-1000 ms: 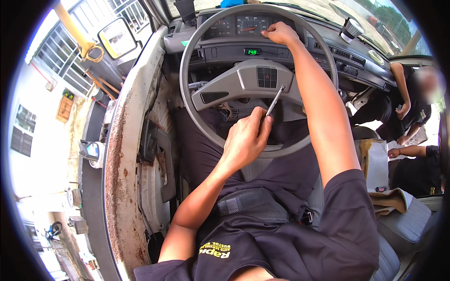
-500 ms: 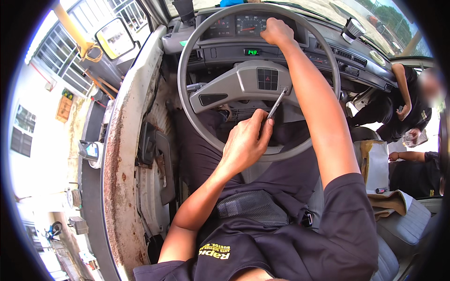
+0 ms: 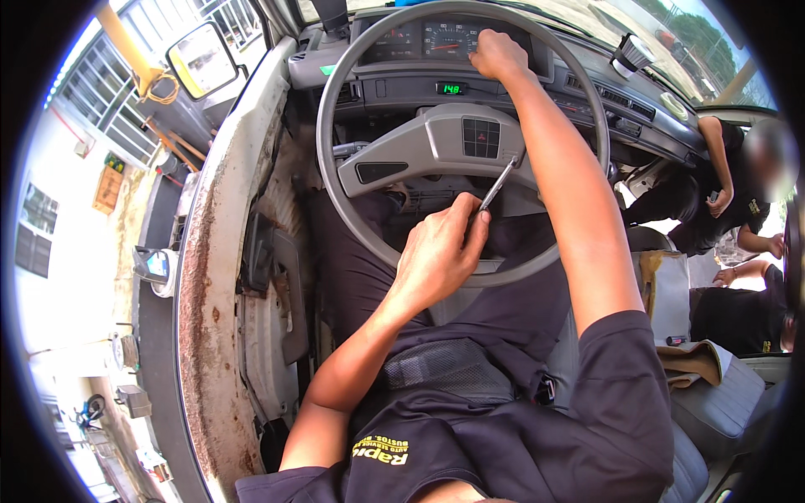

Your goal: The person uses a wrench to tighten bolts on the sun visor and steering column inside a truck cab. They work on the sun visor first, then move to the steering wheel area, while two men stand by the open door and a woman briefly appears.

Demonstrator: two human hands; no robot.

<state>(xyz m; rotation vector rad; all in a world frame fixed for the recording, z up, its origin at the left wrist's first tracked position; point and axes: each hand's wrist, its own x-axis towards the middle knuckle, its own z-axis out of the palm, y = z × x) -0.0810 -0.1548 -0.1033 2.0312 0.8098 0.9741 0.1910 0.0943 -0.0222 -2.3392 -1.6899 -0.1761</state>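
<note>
1. Seated at the wheel (image 3: 335,180): left hand (image 3: 438,260) closed around a slim metal tool (image 3: 496,186), tip up at one o'clock, touching the grey hub (image 3: 436,147) at its lower right corner.
2. Right hand (image 3: 496,57) gripping the rim at twelve o'clock, fingers curled over it, just below the gauges (image 3: 436,38).
3. Risk, as judged: tip skidding off the hub's smooth plastic, scratching it or jabbing toward the column behind. Likely cause: a shallow angle and a push along the shaft.
4. Second risk: wheel turning under the right hand's pull, dragging the hub away from the tip.
5. Third risk: tool slipping from the fingers into the footwell, between thighs and column.
6. Little room: left forearm boxed in by the rim's lower arc at six o'clock and the lap beneath.
7. Rusted door frame (image 3: 210,277) close at nine o'clock; open space beyond it.
8. Other people (image 3: 729,193) at three o'clock, well apart.
</note>
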